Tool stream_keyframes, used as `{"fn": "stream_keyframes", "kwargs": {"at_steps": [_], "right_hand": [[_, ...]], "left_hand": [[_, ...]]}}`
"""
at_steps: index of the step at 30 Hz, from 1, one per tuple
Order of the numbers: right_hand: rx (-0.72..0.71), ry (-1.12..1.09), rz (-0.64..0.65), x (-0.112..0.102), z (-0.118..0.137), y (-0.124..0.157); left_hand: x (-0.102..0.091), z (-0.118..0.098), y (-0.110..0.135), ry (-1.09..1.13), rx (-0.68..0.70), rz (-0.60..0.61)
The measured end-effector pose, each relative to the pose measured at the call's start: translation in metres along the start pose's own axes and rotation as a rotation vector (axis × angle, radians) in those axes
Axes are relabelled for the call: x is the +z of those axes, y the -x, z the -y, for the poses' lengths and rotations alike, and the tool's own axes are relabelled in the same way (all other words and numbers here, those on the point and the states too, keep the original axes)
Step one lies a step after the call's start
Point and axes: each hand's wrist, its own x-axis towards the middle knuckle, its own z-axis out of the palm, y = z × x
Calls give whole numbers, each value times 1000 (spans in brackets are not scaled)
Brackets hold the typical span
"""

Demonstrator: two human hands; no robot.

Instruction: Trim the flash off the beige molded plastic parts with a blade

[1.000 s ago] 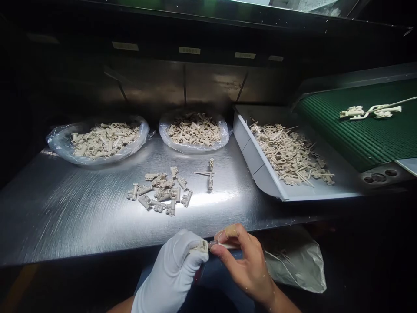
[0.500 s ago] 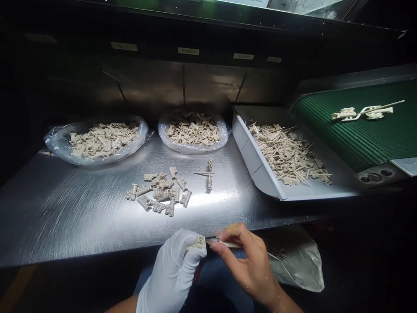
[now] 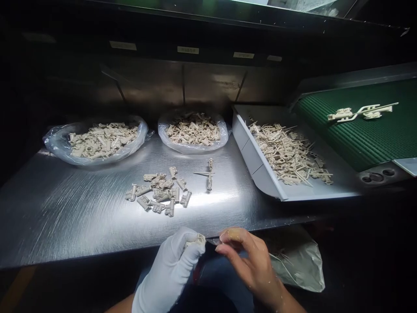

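Note:
My left hand [image 3: 169, 267], in a white glove, is closed around a small beige plastic part [image 3: 198, 239], whose hollow end pokes out between thumb and forefinger. Facing it, my bare right hand [image 3: 252, 261] pinches a small knife [image 3: 213, 241]; its thin tip points left at the part, and whether they touch I cannot tell. Tape wraps one finger of that hand. Beyond my hands, a loose cluster of similar plastic parts [image 3: 163, 188] lies on the metal table [image 3: 97, 226]. A part still on its thin sprue [image 3: 209, 174] lies to their right.
Two plastic-lined bowls, left [image 3: 61, 150] and middle [image 3: 192, 149], hold heaps of beige parts. A grey tray [image 3: 257, 167] is full of parts with sprues. On the right, a green conveyor belt [image 3: 361, 143] carries a moulded piece [image 3: 361, 112]. A bag [image 3: 306, 261] hangs below the table edge.
The plastic part has turned a little in my left hand. My right hand has shifted slightly, with the knife handle now hidden. On the belt, the moulded piece has moved slightly left.

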Motion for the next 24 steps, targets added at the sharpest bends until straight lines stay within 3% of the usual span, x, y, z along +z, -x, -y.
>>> {"fn": "stream_keyframes", "kwargs": {"at_steps": [4,10,18,24], "right_hand": [[-148,213,-4,-22,3,-8],[-372,631,121,-42,27,-27],[-522,726,180,-48,40,-45],[-486,671,98,-43,26,-36]], "left_hand": [[2,1,1,-27,-39,-27],[2,-1,1,-41,-56,-13],[2,1,1,-34,-59,27],[0,-1,0,82,-112,54]]}}
